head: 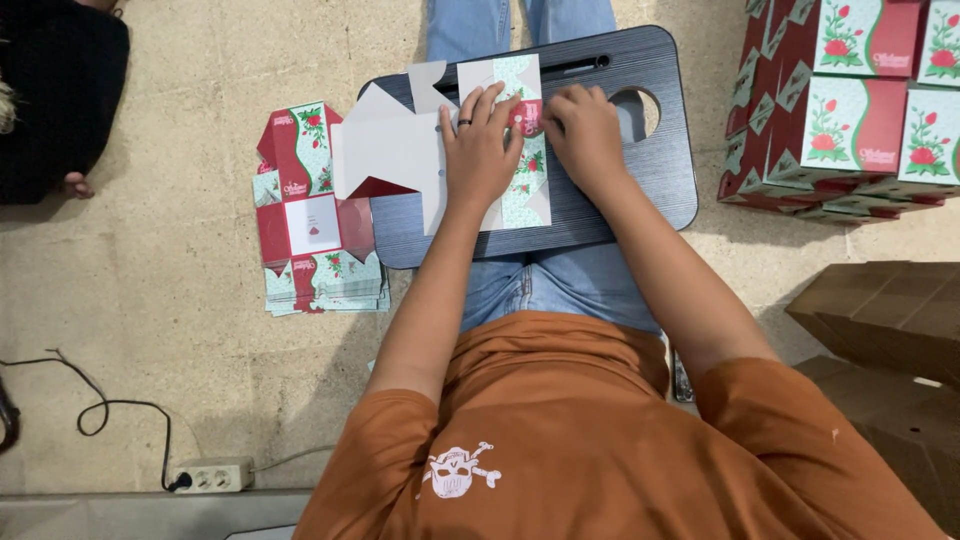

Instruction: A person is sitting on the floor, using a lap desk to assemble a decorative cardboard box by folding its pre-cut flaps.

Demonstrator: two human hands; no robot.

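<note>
orange shirt [590, 440] fills the near edge, above denim legs under a dark lap tray [640, 190], the landmark. on the tray lies an unfolded carton blank [400, 150], grey side up with a floral panel showing, its wide flap overhanging the tray's left rim. left hand [480, 150], ring on one finger, presses flat and open-palmed on the blank. right hand [585, 135], fingers curled, pinches the blank's printed edge beside the tray's round hole. left of the tray, a stack of flat printed blanks [315, 230] lies on the floor. right of the tray stand finished red-and-green boxes [850, 100]; nearer, brown cardboard [890, 330]. far left, a power strip [212, 475] and cable.
</note>
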